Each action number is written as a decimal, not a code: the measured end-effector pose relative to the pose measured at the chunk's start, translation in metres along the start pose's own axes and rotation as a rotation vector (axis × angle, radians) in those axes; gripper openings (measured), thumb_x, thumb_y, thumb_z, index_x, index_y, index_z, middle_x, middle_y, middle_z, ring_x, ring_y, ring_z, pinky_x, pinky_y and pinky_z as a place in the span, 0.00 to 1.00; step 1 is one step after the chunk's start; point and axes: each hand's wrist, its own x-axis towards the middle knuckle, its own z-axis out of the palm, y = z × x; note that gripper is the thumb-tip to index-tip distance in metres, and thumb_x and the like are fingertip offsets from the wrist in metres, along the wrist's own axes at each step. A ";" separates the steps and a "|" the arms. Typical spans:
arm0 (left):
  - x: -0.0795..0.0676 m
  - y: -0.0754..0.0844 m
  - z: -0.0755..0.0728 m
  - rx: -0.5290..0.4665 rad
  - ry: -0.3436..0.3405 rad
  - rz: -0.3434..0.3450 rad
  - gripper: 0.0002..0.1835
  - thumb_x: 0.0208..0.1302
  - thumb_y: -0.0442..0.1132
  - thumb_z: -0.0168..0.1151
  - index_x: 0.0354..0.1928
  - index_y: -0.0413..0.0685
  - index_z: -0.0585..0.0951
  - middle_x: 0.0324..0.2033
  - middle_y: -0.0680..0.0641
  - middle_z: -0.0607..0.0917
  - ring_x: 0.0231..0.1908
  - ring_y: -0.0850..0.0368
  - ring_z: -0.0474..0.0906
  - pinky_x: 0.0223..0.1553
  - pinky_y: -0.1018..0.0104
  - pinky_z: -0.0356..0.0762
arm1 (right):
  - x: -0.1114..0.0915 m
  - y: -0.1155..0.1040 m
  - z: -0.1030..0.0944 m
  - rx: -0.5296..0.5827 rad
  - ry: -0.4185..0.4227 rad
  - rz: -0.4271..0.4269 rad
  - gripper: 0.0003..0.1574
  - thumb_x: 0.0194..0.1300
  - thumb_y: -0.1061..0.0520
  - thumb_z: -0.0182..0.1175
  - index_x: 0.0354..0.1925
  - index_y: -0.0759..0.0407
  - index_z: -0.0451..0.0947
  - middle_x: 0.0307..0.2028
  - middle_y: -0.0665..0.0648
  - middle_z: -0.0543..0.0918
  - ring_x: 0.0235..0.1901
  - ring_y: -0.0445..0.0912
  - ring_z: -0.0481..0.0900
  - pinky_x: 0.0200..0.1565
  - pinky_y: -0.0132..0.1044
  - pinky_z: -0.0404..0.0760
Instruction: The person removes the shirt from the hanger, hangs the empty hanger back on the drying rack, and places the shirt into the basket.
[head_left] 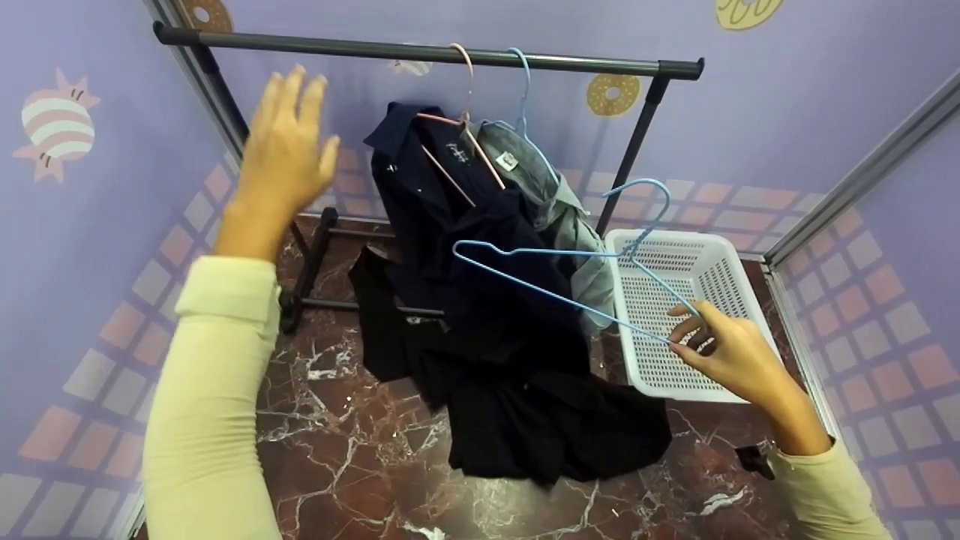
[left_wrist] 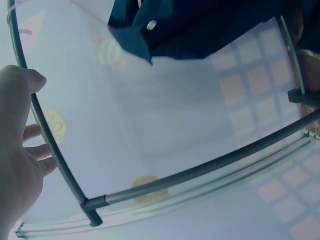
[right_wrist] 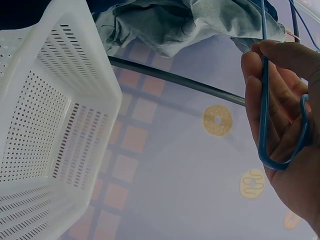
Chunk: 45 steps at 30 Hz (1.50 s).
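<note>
In the head view my right hand (head_left: 731, 352) grips one end of a blue clothes hanger (head_left: 555, 253), which carries no garment and points left across the basket and clothes. The right wrist view shows the fingers and thumb curled round the hanger's bent corner (right_wrist: 265, 120). My left hand (head_left: 285, 150) is raised near the left part of the rack's bar (head_left: 337, 46), fingers spread and holding nothing. A navy shirt (head_left: 405, 165) hangs on a pink hanger (head_left: 469, 82). Beside it a grey-green shirt (head_left: 525, 157) hangs on another blue hanger (head_left: 525, 90).
A white perforated basket (head_left: 739, 277) stands on the floor at the right, under the right hand. Black clothes (head_left: 555, 427) lie heaped on the marbled floor (head_left: 337, 465) below the rack. Patterned purple walls (head_left: 840, 97) enclose the rack closely.
</note>
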 end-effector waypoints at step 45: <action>0.060 -0.025 -0.042 -0.109 0.180 -0.352 0.19 0.77 0.41 0.56 0.67 0.51 0.79 0.65 0.43 0.81 0.67 0.46 0.76 0.75 0.58 0.67 | 0.049 -0.109 0.013 0.120 -0.068 0.052 0.43 0.52 0.76 0.70 0.66 0.60 0.71 0.34 0.49 0.91 0.28 0.39 0.87 0.32 0.29 0.87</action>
